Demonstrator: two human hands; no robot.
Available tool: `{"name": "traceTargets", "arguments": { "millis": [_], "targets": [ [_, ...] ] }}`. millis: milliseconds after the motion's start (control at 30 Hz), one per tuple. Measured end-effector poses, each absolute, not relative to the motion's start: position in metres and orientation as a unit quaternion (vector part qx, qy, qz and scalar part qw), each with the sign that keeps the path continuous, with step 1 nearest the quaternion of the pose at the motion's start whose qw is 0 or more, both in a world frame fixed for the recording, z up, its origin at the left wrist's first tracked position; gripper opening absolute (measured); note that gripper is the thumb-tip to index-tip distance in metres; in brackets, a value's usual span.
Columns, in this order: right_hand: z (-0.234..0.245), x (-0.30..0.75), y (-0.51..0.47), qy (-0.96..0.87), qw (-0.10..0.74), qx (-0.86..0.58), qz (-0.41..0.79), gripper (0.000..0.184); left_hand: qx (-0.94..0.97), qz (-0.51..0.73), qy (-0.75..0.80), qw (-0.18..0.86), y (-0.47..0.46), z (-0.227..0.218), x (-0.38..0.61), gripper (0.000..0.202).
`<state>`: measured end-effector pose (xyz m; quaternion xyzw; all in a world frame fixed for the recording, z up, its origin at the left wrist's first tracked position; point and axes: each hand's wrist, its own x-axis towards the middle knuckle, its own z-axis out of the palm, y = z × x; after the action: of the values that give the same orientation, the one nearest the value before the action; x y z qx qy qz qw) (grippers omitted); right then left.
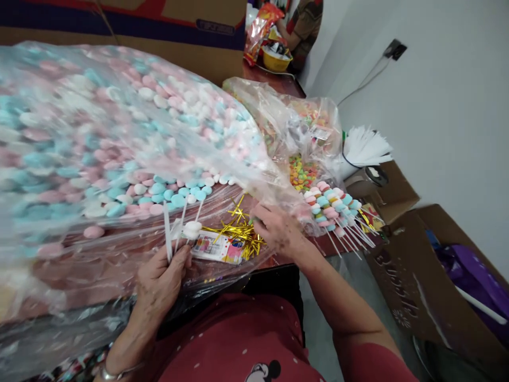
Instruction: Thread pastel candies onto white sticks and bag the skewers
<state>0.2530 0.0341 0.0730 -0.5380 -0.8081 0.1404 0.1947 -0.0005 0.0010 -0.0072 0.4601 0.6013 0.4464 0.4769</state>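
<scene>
My left hand [161, 278] is closed round several white sticks [167, 231] that point upward. A white marshmallow [192, 229] sits by the sticks, just above the fingers. To the right, my right hand [278, 231] reaches over the table edge with its fingers curled together. A hint of green shows at its fingertips, too small to name. Gold twist ties [248, 239] and a printed label card [217, 248] lie between the two hands. Beyond them, a big clear bag [178, 132] spills pink, blue and white marshmallows [159, 188].
Finished marshmallow skewers [332, 204] lie at the right table edge. Behind them are bags of ring candies [304, 172], a bundle of white sticks [366, 148] and a grey cup [363, 183]. Cardboard boxes [409, 297] stand at right. A person [308, 29] is at the back.
</scene>
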Motion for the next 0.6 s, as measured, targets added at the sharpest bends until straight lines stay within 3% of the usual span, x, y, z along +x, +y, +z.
{"name": "traceTargets", "arguments": {
  "millis": [100, 167, 300, 467, 600],
  "targets": [
    [0.098, 0.271, 0.017, -0.791, 0.327, -0.491, 0.161, 0.014, 0.401, 0.462, 0.603, 0.512, 0.001, -0.003, 0.001, 0.043],
    [0.113, 0.292, 0.006, -0.731, 0.389, -0.549, 0.113, 0.013, 0.383, 0.465, 0.610, 0.515, 0.001, 0.000, 0.002, 0.045],
    [0.120, 0.328, -0.013, -0.674, 0.327, -0.662, 0.016, 0.012, 0.368, 0.465, 0.623, 0.510, 0.001, 0.004, 0.004, 0.043],
    [0.084, 0.336, -0.015, -0.627, 0.277, -0.726, -0.059, 0.013, 0.372, 0.458, 0.635, 0.499, 0.001, 0.006, 0.002, 0.042],
    [0.055, 0.320, -0.008, -0.634, 0.244, -0.733, -0.022, 0.014, 0.362, 0.454, 0.640, 0.504, 0.001, 0.005, 0.002, 0.041]
  ]
}}
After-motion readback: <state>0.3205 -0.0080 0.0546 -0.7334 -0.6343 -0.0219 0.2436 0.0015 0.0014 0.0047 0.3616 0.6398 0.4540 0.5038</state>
